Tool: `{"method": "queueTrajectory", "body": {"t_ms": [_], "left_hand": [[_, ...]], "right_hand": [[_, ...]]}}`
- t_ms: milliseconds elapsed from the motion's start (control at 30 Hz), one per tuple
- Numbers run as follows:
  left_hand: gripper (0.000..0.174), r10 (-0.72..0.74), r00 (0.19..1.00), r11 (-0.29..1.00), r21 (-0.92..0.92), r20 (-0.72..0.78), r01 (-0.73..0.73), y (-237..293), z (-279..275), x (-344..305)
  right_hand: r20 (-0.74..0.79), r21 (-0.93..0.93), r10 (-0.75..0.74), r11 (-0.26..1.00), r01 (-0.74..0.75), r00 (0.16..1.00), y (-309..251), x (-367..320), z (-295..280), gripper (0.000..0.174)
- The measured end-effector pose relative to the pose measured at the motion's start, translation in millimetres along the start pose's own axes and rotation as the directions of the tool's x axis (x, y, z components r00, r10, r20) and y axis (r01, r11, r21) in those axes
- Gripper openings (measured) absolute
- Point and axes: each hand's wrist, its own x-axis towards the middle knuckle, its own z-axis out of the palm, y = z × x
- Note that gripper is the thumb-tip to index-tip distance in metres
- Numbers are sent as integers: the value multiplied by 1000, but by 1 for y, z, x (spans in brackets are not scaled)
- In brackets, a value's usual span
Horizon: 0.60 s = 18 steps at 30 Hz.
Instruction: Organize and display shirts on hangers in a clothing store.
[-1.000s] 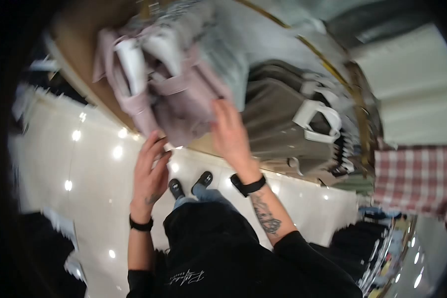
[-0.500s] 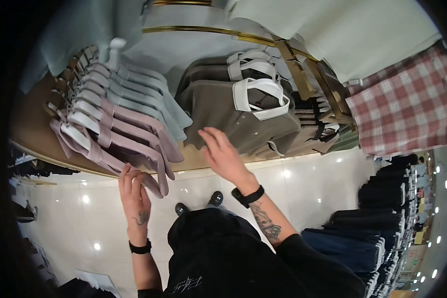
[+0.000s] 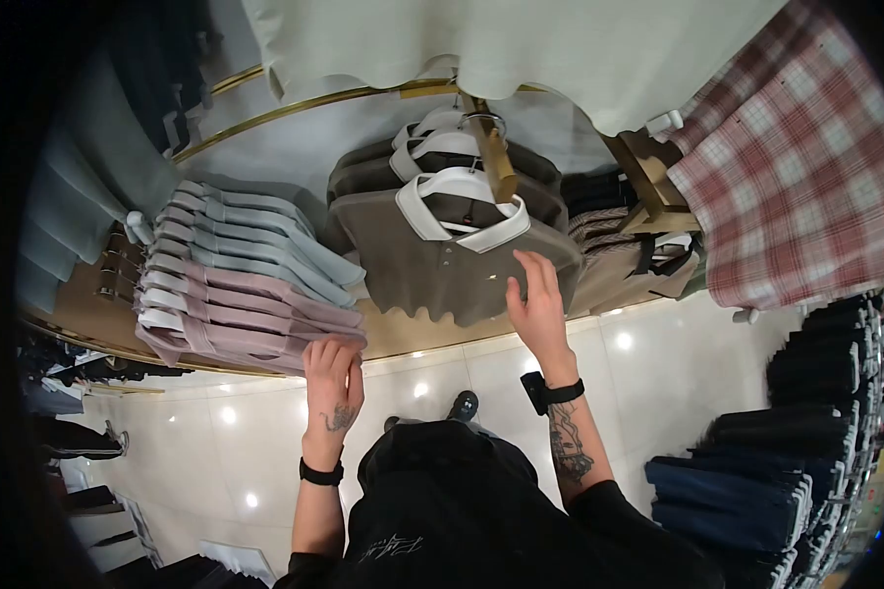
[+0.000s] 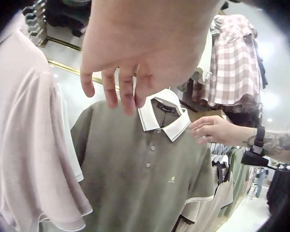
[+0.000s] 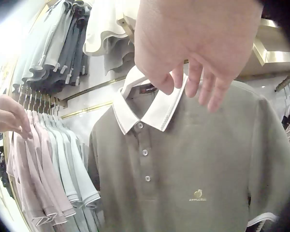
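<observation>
Several pink shirts (image 3: 255,324) hang at the front of a row at the left, with pale blue shirts (image 3: 265,231) behind them. The left hand (image 3: 334,378) is at the shoulder edge of the pink shirts, fingers relaxed; in the left wrist view its fingers (image 4: 128,87) hang loosely. An olive polo (image 3: 442,255) with a white collar (image 3: 491,231) faces forward at the centre. Before its right chest the right hand (image 3: 540,304) is raised with relaxed fingers and holds nothing. The right wrist view shows this polo (image 5: 193,159) beneath that hand (image 5: 198,48).
A gold rail bracket (image 3: 491,157) projects above the olive polo. Cream garments (image 3: 521,39) and a red plaid garment (image 3: 805,167) hang overhead and at the right. A wooden ledge (image 3: 403,332) runs below the shirts. Dark trousers (image 3: 727,491) hang at the lower right.
The view has swung toward the olive polo. The pink shirts, spread and swinging earlier, now hang close together. The right hand has moved from the pink shirts to the olive polo.
</observation>
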Motion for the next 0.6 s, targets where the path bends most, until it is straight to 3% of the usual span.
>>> {"method": "queueTrajectory", "body": {"t_ms": [167, 267, 467, 600], "left_hand": [[25, -53, 999, 992, -113, 0, 52, 14, 32, 37], [29, -85, 992, 966, -252, -88, 61, 21, 45, 63], [46, -28, 973, 980, -200, -228, -18, -3, 47, 128], [62, 1, 961, 1000, -2, -276, -1, -41, 64, 160]], "right_hand": [[2, -1, -2, 1000, 2, 1000, 31, -6, -22, 43], [-3, -13, 14, 1000, -14, 1000, 42, -9, -32, 42], [-47, 3, 54, 999, -54, 997, 43, -6, -35, 36], [-77, 10, 32, 999, -31, 997, 23, -10, -32, 30]]}}
